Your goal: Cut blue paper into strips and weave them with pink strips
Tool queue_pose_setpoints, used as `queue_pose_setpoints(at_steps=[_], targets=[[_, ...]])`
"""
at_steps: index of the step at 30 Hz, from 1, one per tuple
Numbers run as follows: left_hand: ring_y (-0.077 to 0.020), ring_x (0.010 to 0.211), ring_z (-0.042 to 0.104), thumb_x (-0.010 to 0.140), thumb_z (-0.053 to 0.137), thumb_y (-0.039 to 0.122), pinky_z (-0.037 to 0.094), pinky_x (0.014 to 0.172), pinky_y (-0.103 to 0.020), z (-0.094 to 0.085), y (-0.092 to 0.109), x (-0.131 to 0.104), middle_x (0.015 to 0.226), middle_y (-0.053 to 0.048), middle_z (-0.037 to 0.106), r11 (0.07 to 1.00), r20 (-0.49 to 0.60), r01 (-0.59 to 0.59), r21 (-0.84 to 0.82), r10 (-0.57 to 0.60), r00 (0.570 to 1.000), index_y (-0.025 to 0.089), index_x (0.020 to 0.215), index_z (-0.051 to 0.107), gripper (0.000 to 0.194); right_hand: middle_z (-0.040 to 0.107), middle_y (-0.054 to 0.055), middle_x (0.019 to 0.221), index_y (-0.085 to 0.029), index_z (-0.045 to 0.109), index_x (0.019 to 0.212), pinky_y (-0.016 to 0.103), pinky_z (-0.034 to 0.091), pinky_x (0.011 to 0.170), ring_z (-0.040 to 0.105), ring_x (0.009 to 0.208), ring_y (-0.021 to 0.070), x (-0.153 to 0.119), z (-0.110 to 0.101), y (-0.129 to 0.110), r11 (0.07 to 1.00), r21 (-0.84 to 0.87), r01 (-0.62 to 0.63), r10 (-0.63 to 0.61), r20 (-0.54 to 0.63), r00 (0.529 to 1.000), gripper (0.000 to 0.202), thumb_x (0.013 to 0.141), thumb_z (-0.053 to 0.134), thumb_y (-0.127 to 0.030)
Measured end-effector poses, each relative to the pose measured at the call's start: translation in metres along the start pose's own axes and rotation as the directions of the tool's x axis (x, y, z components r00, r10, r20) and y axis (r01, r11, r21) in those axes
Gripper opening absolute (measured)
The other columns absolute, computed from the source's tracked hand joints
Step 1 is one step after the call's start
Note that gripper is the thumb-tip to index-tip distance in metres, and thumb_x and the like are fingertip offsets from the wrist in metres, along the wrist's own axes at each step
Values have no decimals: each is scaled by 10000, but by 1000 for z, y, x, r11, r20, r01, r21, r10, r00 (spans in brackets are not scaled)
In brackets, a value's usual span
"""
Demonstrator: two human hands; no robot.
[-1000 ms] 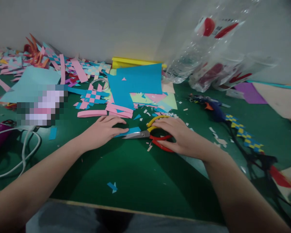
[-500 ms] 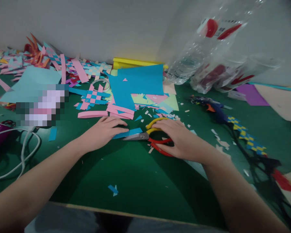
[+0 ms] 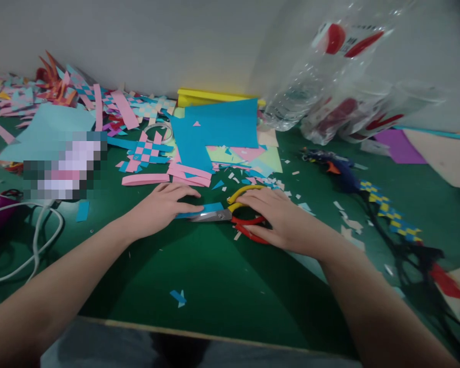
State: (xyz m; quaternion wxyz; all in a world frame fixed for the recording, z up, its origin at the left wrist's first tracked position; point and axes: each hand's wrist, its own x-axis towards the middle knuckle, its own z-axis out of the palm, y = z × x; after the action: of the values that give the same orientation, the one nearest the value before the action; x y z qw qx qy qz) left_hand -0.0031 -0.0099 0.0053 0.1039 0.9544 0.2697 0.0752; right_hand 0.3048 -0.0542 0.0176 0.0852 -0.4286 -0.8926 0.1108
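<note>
Blue paper strip (image 3: 213,206): mid-width on the green counter (image 3: 168,266), long axis left–right. Left hand (image 3: 159,208) nearer, fingers clamped on strip's left part; free length extends right from thumb. Right hand (image 3: 281,217): fingers closed around handles of scissors (image 3: 221,215), blades pointing left along strip's near edge.

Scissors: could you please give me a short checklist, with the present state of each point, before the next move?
1. Right grip holding scissors: ok, by the handles.
2. Left grip touching blue strip: ok.
3. Blue strip held firmly: cannot tell.
4. Left thumb well away from blades: not ok, very near.
5. Blue strip between blades: cannot tell.
6. White cable away from scissors: ok.
</note>
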Motion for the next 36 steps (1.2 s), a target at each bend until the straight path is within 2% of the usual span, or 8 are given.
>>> queue_pose_setpoints(at_steps=[5, 12, 15, 19, 24, 30, 36], targets=[[-266, 1327, 447, 874, 421, -62, 315, 1073, -510, -1, 2, 1, 1410, -60, 551, 1000, -5, -6, 27, 6, 1000, 264, 1256, 624, 542, 651, 140, 1288, -223, 581, 1284, 556, 455, 1002, 571, 1231, 333, 0, -1, -2, 1000, -14, -5, 5, -8, 1000, 430, 917, 522, -438], [-206, 1096, 573, 998, 423, 114, 354, 970, -384, -4, -1, -3, 1130, -57, 698, 997, -206, -16, 72, 31, 978, 213, 1190, 659, 320, 662, 133, 1259, -237, 600, 1267, 540, 488, 970, 595, 1191, 319, -1, -2, 1, 999, 22, -41, 41, -4, 999, 407, 912, 530, -424], [-195, 1040, 584, 1017, 457, 210, 346, 977, -378, -6, -4, -6, 1068, -46, 703, 998, -236, -23, 54, 35, 971, 212, 1132, 680, 251, 654, 134, 1278, -230, 601, 1266, 548, 481, 987, 584, 1214, 324, -3, -3, 6, 997, 19, -78, 78, 5, 997, 410, 903, 543, -413], [-204, 1061, 581, 1015, 477, 244, 359, 986, -402, -7, -4, -7, 1117, -57, 700, 999, -179, -41, 3, 41, 983, 207, 1144, 674, 238, 657, 134, 1279, -228, 602, 1272, 574, 467, 1001, 582, 1222, 336, -7, -5, 13, 996, 10, -93, 93, 17, 996, 433, 907, 528, -450], [-220, 1191, 520, 998, 375, 81, 379, 1023, -439, -6, -2, -4, 1267, -73, 662, 994, -70, -39, -107, 31, 997, 210, 1204, 658, 373, 680, 113, 1250, -248, 625, 1244, 535, 485, 983, 599, 1207, 318, -10, -10, 19, 996, 36, -86, 85, 12, 996, 415, 902, 533, -463], [-229, 1254, 486, 986, 379, 55, 339, 1076, -495, -5, -2, -4, 1308, -61, 645, 991, -48, -28, -131, 22, 999, 219, 1239, 637, 397, 661, 110, 1277, -250, 614, 1192, 499, 508, 932, 613, 1188, 310, -8, -9, 12, 992, 45, -118, 117, 23, 993, 402, 861, 582, -474], [-235, 1282, 471, 971, 384, 35, 296, 1094, -502, -3, -1, -2, 1340, -65, 625, 994, -30, -8, -108, 5, 1000, 216, 1267, 615, 417, 652, 129, 1277, -229, 602, 1185, 526, 491, 945, 613, 1179, 324, -1, -6, 2, 991, 44, -127, 124, 62, 990, 411, 871, 556, -489]])
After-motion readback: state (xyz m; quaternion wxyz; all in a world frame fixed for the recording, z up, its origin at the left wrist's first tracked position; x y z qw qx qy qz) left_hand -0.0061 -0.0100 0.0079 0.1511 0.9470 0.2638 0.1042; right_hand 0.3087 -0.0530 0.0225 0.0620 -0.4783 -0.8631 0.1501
